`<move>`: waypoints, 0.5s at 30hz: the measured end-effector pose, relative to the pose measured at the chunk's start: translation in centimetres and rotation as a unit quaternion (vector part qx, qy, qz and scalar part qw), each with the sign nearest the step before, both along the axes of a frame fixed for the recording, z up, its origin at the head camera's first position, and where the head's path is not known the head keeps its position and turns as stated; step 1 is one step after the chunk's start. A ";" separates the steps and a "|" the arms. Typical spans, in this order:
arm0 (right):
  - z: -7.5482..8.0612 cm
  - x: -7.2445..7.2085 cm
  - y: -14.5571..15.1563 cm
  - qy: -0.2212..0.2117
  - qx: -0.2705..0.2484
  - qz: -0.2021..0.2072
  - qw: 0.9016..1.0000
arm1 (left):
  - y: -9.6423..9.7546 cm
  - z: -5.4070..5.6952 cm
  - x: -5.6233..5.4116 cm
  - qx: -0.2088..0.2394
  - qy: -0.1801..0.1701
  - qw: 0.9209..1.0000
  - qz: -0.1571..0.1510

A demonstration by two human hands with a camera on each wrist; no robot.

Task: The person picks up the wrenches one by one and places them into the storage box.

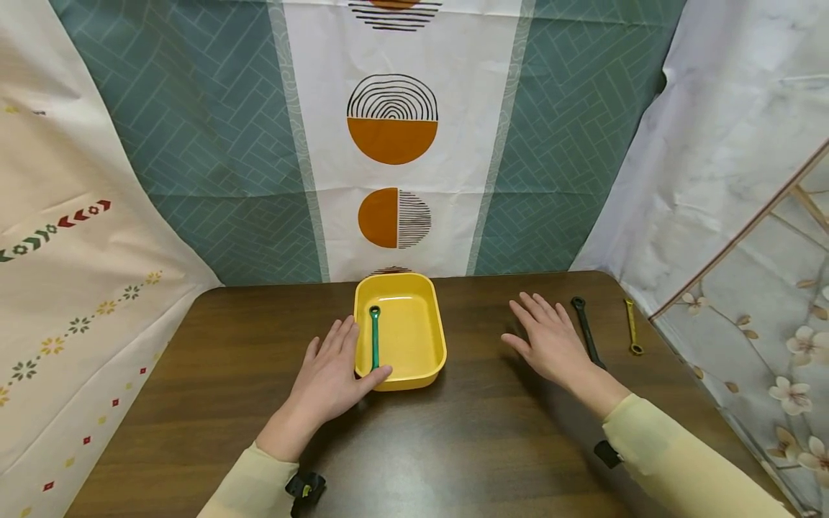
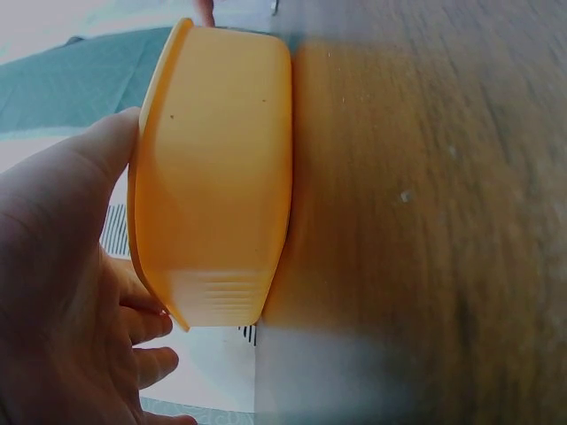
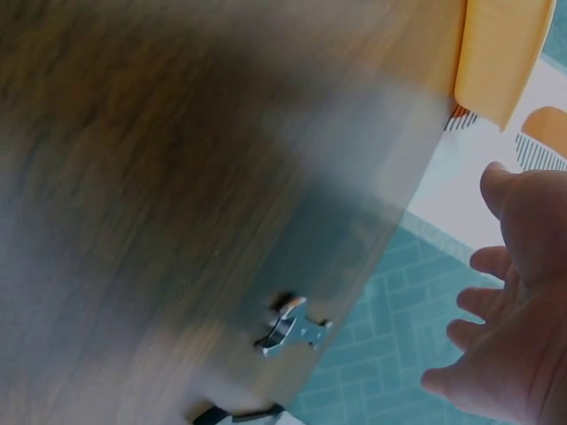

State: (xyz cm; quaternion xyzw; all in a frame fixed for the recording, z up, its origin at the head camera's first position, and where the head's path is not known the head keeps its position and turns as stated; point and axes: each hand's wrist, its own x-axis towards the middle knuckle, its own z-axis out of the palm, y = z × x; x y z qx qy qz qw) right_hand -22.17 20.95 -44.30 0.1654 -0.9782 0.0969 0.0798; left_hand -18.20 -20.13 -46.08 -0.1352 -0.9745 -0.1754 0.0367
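A yellow tray (image 1: 424,327) stands near the table's back edge. Inside it, along the left wall, lies a green ratchet wrench (image 1: 375,338). My left hand (image 1: 333,378) touches the tray's front left corner, with the thumb on the rim and the other fingers nearly straight beside the left wall. My right hand (image 1: 550,342) hovers palm down above the table with its fingers spread, holding nothing. Just right of it lies a black wrench (image 1: 586,331), its lower end partly behind the wrist. Farther right is a smaller yellow wrench (image 1: 632,327).
The brown wooden table (image 1: 466,446) extends around the tray. A patterned cloth (image 1: 414,144) hangs behind its back edge. Light cloths hang at the left (image 1: 84,288) and right (image 1: 725,216).
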 end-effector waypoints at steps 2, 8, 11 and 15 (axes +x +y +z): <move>0.0 0.0 0.2 -0.004 -0.001 -0.003 1.000 | 0.0 0.0 0.0 0.001 -0.002 1.000 0.000; -0.1 0.1 1.1 -0.008 -0.001 -0.015 1.000 | 0.0 -0.1 0.0 0.002 -0.003 1.000 0.000; -0.2 0.1 1.4 -0.006 0.000 -0.019 1.000 | 0.0 -0.1 -0.1 0.002 -0.002 1.000 0.000; -0.4 0.1 1.9 -0.005 0.001 -0.022 1.000 | 0.0 -0.2 -0.1 0.000 0.000 1.000 0.000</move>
